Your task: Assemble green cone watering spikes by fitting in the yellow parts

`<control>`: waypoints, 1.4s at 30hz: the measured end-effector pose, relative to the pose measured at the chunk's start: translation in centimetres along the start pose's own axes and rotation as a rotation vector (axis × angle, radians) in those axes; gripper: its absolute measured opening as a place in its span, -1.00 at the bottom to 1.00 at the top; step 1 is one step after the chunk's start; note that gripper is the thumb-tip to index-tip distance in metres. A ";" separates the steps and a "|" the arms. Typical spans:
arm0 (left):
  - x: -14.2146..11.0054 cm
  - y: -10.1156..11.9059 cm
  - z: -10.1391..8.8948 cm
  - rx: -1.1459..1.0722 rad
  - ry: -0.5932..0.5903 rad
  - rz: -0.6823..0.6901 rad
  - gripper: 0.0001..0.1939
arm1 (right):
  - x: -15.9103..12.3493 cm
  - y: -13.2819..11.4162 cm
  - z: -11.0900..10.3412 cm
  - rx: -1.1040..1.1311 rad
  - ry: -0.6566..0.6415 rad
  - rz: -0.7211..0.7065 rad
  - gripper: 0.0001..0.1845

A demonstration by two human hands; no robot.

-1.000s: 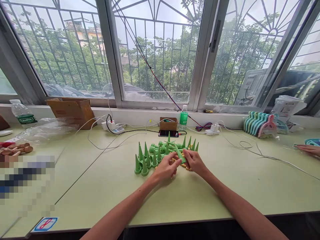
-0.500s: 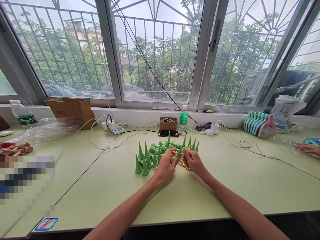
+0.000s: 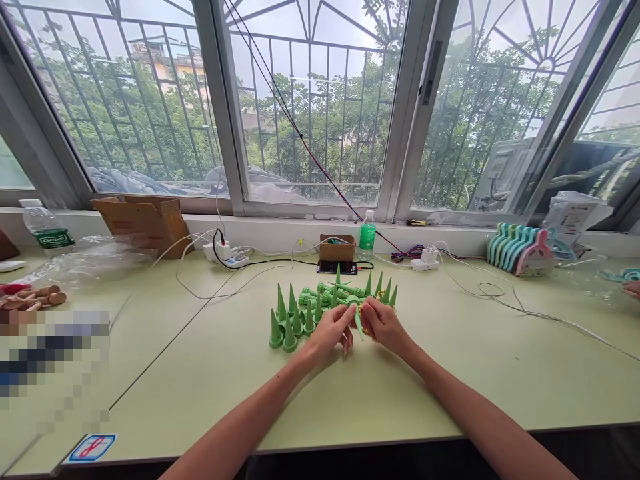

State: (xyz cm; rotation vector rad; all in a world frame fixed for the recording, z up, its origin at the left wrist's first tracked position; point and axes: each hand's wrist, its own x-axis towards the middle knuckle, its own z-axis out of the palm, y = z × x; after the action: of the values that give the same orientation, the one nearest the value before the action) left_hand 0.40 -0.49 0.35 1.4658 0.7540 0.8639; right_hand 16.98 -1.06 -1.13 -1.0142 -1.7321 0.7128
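My left hand (image 3: pixel 331 331) grips a green plastic spike (image 3: pixel 359 324), a cone with a ribbed collar, its tip slanting down toward me. Beside the collar, my right hand (image 3: pixel 385 325) is closed with thumb and fingers pinched; what it holds, if anything, is hidden. To the left of my hands, several like green spikes (image 3: pixel 290 337) stand point up on the table. More green pieces (image 3: pixel 310 295) lie on their sides behind. Several upright spikes (image 3: pixel 387 290) stand beyond my right hand. Small yellow pieces are partly covered by my hands.
A phone (image 3: pixel 337 267), a small cardboard box (image 3: pixel 337 248) and a green-labelled bottle (image 3: pixel 367 237) stand behind the pile. White cables (image 3: pixel 520 303) cross the table. Child-size hangers (image 3: pixel 520 248) stand at right, near another person's hand (image 3: pixel 633 288). Wooden pieces (image 3: pixel 40 299) lie far left.
The spike in my left hand has turned from point up to point down toward me. My right hand stays close beside it. The other person's hand has drawn back to the right edge.
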 end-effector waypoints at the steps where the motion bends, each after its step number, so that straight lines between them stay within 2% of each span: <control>1: 0.0 0.0 0.0 0.007 0.004 0.015 -0.50 | 0.0 0.0 0.0 0.010 -0.001 -0.004 -0.54; 7: -0.2 -0.2 -0.2 0.179 0.013 0.122 -0.59 | 0.0 0.6 0.1 0.110 0.008 0.038 -0.44; 12: -0.2 -0.6 0.0 0.326 0.103 0.225 -0.68 | 0.2 0.8 0.1 0.067 0.019 0.055 -0.29; 17: 0.1 -0.8 0.2 0.325 0.163 0.223 -0.71 | 0.2 0.6 0.2 0.104 0.045 0.049 -0.35; 22: 0.5 -1.0 -0.1 0.186 0.219 0.164 -0.63 | 0.1 0.5 0.2 0.119 0.066 0.012 -0.45; 26: 0.5 -0.7 -0.3 -0.021 0.125 -0.022 -0.50 | 0.1 0.4 0.1 0.115 0.036 -0.010 -0.49; 29: 0.4 -0.2 -0.2 -0.115 0.036 -0.093 -0.46 | 0.1 0.5 0.1 0.088 -0.011 -0.018 -0.51; 36: 0.2 0.0 -0.3 -0.101 0.007 -0.028 -0.54 | 0.1 0.5 -0.1 0.035 -0.017 -0.040 -0.54; 42: -0.1 -0.4 -0.3 0.112 -0.011 0.115 -0.60 | 0.2 0.4 -0.1 -0.013 0.018 -0.009 -0.47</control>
State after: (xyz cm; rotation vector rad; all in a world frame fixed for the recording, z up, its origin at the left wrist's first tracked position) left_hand 0.08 -0.34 -0.01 1.6243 0.7251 0.9125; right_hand 17.21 -0.69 -1.35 -1.0185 -1.7270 0.6854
